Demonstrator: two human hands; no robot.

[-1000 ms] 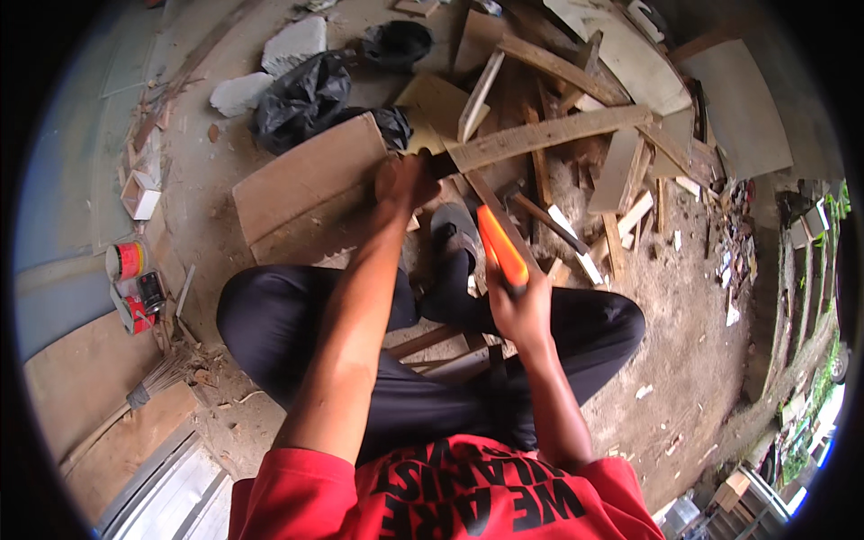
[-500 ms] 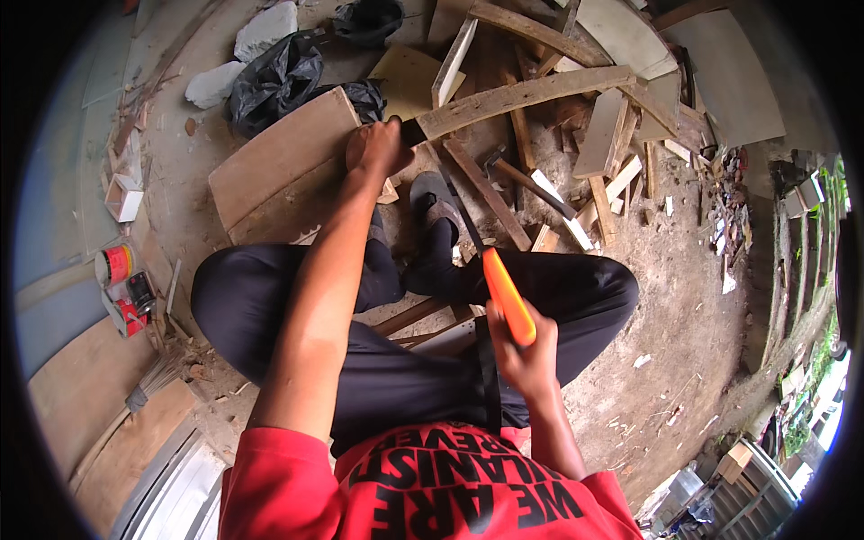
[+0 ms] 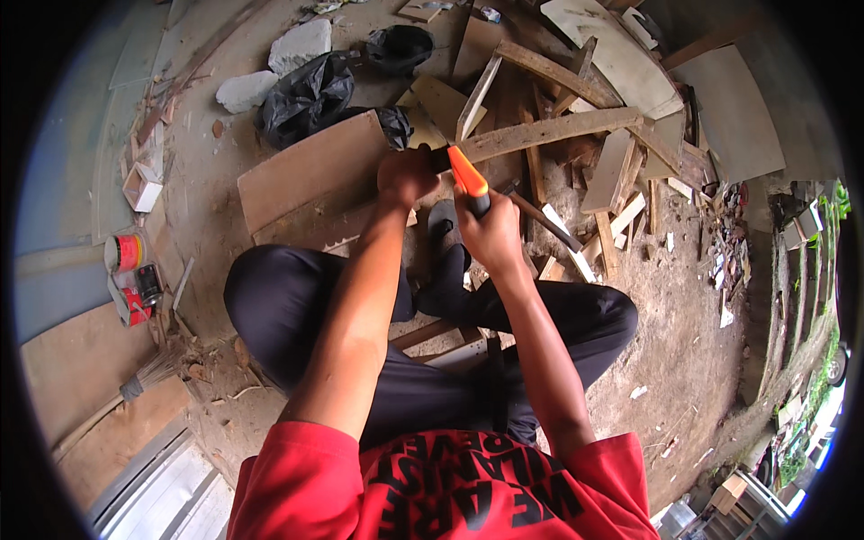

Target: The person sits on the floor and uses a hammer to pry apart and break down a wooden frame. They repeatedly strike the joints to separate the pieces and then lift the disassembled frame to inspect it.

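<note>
My right hand (image 3: pixel 492 232) is wrapped round the handle of a hand saw (image 3: pixel 467 171), orange with a dark grip. Its thin blade points away from me and lies across a long wooden plank (image 3: pixel 558 132), near the plank's left end. Just left of the saw, my left hand (image 3: pixel 408 174) is closed on that dark end of the plank. The plank stretches right, over a heap of scrap timber. Most of the blade is hard to make out against the wood, and my left fingers are partly hidden.
A brown board (image 3: pixel 310 173) lies left of my left hand, with black plastic bags (image 3: pixel 306 97) behind it. Scrap wood (image 3: pixel 605 175) piles up at the right. A hammer (image 3: pixel 547 219) lies near my right hand. Cans (image 3: pixel 126 253) and a twig broom (image 3: pixel 148 380) are at far left.
My right hand has pushed the saw forward, away from my body, bringing its handle up close to the plank. My left hand keeps its hold on the plank; the whole view has shifted slightly.
</note>
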